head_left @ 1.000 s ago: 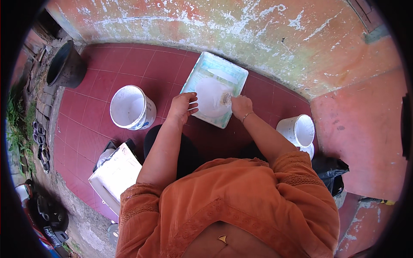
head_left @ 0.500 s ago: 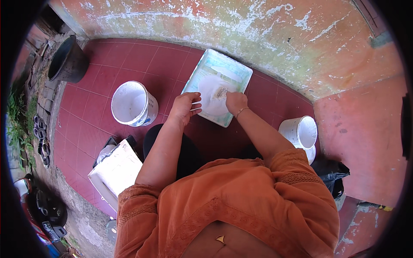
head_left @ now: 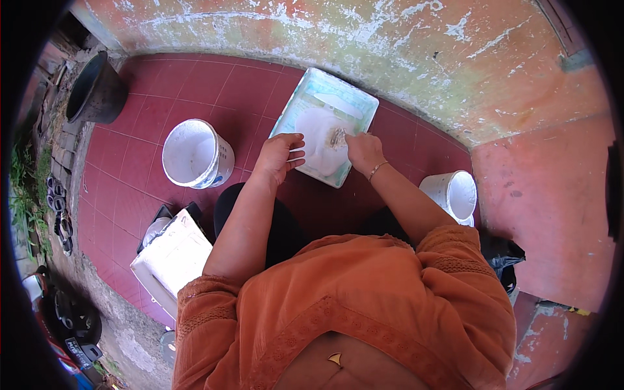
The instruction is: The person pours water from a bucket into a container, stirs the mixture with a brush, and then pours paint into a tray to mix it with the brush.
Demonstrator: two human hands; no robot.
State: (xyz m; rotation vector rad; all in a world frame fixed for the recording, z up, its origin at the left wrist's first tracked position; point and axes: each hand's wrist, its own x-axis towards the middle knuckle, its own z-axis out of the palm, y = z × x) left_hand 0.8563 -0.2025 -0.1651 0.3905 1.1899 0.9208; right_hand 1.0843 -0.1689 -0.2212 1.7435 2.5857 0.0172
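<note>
A shallow pale-green tray (head_left: pixel 364 99) on the red floor holds a heap of white powdery material (head_left: pixel 316 127). At the tray's left edge my left hand (head_left: pixel 281 158) hovers with its fingers apart and nothing in them. My right hand (head_left: pixel 365 153), with a bracelet at the wrist, is closed over the tray's right side. Right beside its fingertips a small grey-brown, rough-looking patch (head_left: pixel 337 137) shows against the white; whether it is a tool's end or stuff in the heap is too small to tell. What the right fingers grip is hidden.
A white bucket (head_left: pixel 190 156) stands left of the tray, a dark tub (head_left: pixel 97 91) far left. White containers (head_left: pixel 450 194) and a black plastic bag (head_left: pixel 504 257) sit at the right. A white box-like thing (head_left: pixel 172 250) lies near my left arm. A peeling wall (head_left: pixel 273 32) runs behind the tray.
My right hand has shifted a little to the right within the tray, and more of the grey-brown patch shows. My left hand stays by the tray's left edge. The whole view has tilted slightly.
</note>
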